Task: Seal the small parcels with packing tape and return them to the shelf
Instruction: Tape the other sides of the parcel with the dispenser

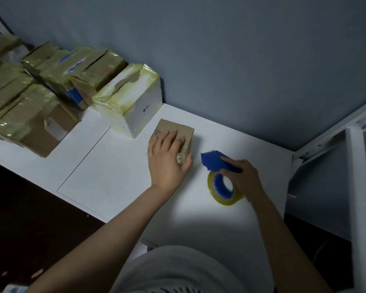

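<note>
A small brown cardboard parcel [179, 130] lies on the white table [118, 176], right of a larger white box. My left hand [167, 157] rests flat on top of the parcel, fingers spread, thumb at its near right corner where some clear tape shines. To the right, my right hand [241, 176] grips a blue tape dispenser [215, 160] that carries a roll of yellowish packing tape [222, 189]. The dispenser's blue head sits just right of the parcel, apart from it.
A white box [133, 104] wrapped in yellowish tape stands behind the parcel. Several taped brown parcels [51, 81] are piled at the left along the grey wall. A white metal frame [355, 166] rises at the right. The table's near-left edge drops to dark floor.
</note>
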